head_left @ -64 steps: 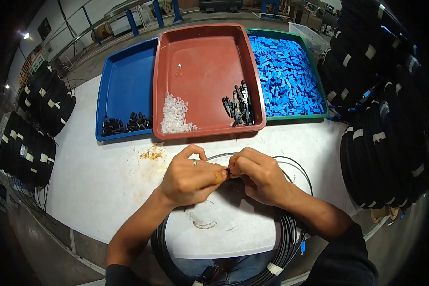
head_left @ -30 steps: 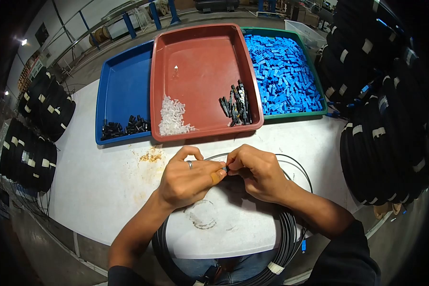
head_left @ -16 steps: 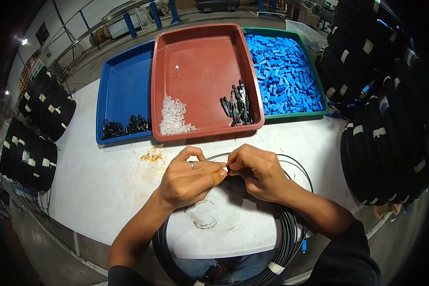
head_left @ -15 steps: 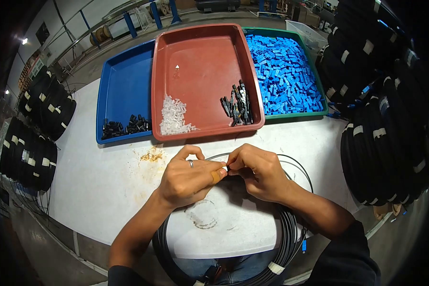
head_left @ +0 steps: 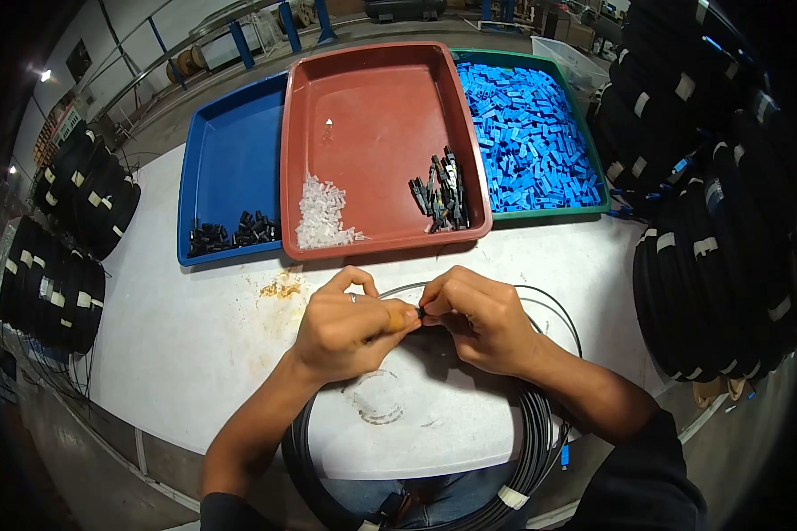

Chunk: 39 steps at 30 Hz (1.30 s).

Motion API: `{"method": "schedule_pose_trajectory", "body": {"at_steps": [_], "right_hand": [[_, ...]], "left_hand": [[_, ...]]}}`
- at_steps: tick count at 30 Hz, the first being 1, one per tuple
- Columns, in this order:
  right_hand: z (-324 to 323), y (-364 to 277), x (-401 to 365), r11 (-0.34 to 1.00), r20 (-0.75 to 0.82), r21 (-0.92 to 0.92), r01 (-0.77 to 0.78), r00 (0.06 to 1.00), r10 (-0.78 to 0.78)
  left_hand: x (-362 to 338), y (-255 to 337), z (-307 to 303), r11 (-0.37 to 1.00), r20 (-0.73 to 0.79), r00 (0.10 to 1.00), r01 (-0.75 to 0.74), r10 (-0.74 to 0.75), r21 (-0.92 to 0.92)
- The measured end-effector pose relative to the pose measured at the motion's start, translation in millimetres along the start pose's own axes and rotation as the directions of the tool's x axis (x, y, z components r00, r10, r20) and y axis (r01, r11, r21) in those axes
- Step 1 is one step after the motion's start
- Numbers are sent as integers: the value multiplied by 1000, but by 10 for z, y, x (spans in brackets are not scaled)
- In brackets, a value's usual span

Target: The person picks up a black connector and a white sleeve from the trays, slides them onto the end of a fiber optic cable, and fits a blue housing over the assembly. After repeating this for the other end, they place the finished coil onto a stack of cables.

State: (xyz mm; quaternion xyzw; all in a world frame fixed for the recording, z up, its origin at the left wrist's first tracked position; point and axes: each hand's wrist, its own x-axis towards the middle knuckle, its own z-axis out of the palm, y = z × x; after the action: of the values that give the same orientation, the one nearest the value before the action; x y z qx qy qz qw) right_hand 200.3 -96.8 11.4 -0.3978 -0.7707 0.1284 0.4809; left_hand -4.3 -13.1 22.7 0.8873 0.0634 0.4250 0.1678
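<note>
Above the white table (head_left: 195, 354), the fingertips of my left hand (head_left: 350, 327) and my right hand (head_left: 483, 320) meet around a small black piece (head_left: 421, 312), mostly covered by the fingers. Both hands are closed in a pinch on it. Under my forearms lies a coil of black cable (head_left: 537, 434), taped with white bands, its front part at the table's near edge. A thin loop of the cable (head_left: 562, 311) runs out behind and to the right of my right hand. A blue connector (head_left: 565, 456) hangs at the coil's right side.
Behind the hands stand a blue tray (head_left: 230, 159) with black parts, a red tray (head_left: 376, 115) with clear and black parts, and a green tray (head_left: 553, 212) full of blue connectors (head_left: 531, 133). Cable coils are stacked at left (head_left: 49, 288) and right (head_left: 708, 274).
The fingers of my left hand have shifted, with the thumb and index finger now bent closer around the small black piece. My right hand has barely moved.
</note>
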Motion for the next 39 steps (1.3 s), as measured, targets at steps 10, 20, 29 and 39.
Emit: {"method": "schedule_pose_trajectory", "body": {"at_steps": [10,20,29,39], "right_hand": [[-11,14,-23,999,19,-40,-8,1000,9],[-15,-37,18,980,-26,-151,127,991,-132],[3,-6,12,997,1,39,-63,998,63],[-12,17,-18,1000,20,-17,-23,1000,23]], "left_hand": [[11,-9,1,973,53,981,-192,186,127],[-10,-1,23,960,11,969,248,-248,-130],[18,26,-5,998,-2,1000,-4,4,59],[18,36,11,957,55,974,-226,219,183]]}}
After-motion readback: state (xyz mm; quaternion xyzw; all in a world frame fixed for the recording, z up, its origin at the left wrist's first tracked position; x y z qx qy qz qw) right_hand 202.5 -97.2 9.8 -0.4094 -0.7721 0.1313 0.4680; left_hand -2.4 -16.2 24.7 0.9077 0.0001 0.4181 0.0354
